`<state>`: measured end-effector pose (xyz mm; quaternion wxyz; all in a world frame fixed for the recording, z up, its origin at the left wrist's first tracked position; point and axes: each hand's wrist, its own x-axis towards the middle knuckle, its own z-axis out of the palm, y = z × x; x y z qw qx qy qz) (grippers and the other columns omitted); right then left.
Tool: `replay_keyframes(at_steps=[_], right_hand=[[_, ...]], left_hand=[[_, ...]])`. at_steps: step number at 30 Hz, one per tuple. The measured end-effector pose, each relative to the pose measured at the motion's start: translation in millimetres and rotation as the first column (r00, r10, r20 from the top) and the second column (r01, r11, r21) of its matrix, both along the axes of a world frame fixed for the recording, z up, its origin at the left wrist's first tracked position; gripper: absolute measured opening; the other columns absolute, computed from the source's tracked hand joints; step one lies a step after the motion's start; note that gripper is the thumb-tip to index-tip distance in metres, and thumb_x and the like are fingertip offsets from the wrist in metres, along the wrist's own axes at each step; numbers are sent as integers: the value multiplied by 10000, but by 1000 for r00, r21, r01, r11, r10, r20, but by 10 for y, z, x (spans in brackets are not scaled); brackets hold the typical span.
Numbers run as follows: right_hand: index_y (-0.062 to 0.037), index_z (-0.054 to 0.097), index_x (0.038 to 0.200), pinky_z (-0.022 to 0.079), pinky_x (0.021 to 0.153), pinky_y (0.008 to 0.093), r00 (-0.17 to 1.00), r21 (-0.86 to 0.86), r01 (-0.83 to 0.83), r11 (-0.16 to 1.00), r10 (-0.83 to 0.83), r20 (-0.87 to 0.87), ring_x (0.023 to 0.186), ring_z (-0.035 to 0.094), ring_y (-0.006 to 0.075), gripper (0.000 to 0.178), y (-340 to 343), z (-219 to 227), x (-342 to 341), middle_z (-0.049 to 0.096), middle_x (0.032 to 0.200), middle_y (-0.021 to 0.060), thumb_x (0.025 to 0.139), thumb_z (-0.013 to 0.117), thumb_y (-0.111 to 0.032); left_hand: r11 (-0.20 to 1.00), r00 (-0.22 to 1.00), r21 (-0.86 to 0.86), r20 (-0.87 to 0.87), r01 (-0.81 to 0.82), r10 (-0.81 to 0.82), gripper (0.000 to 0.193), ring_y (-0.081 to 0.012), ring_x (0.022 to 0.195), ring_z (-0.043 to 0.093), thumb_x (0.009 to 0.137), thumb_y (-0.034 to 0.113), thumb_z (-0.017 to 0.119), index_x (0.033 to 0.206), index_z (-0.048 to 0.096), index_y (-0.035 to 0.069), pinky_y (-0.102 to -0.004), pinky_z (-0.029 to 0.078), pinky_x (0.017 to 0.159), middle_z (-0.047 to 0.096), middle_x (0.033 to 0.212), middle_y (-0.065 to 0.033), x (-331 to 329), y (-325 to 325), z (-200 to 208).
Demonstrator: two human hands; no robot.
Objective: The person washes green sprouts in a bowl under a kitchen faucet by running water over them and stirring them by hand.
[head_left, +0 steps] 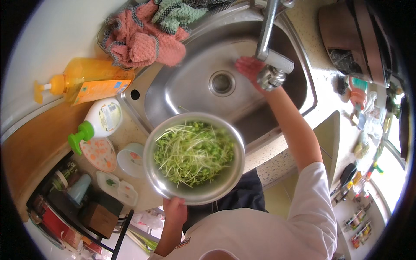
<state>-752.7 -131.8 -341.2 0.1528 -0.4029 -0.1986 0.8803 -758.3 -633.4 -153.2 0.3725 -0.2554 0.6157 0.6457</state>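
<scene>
My left hand (175,210) grips the near rim of a round stainless steel bowl (203,197), its thumb over the edge. Thin green sprouts (193,154) with pale stems fill the bowl, which is held at the near edge of the steel sink (197,82). My right hand (250,69) reaches into the sink beside the faucet (276,63), fingers stretched out and holding nothing visible. Part of that hand and wrist is hidden behind the faucet head. No water stream shows.
Pink and green towels (147,41) lie at the back left. Left of the sink are an orange pump bottle (73,80), a white bottle with a green pump (104,117), a patterned plate (99,154), a small bowl (131,159) and a white tray (117,187). A brown container (353,39) stands right.
</scene>
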Motion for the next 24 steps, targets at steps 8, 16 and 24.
replay_keyframes(at_steps=[8,16,24], right_hand=[[-40,698,1076,552,711,351,861,348,-498,794,404,310,828,687,219,383,57,-47,194,719,983,112,1001,620,-407],[-7,662,1206,562,714,348,949,29,-301,953,296,106,806,691,198,452,-55,-42,187,733,1065,116,1011,610,-411],[-3,634,1275,529,740,272,959,464,-259,847,169,226,831,664,145,320,393,351,-37,717,1032,96,1016,554,-174]], left_hand=[[998,999,52,-4,41,-41,420,-269,1147,602,805,-90,491,1213,566,-25,-364,490,1010,578,1253,-153,-41,186,1],[999,997,-5,59,-49,49,713,-261,1167,600,761,-75,472,1463,421,41,-390,502,1030,578,1295,-115,-135,439,-8],[997,997,71,82,-19,14,722,-258,1208,597,770,-92,460,1475,417,60,-405,505,1035,574,1328,-120,-184,381,-84]])
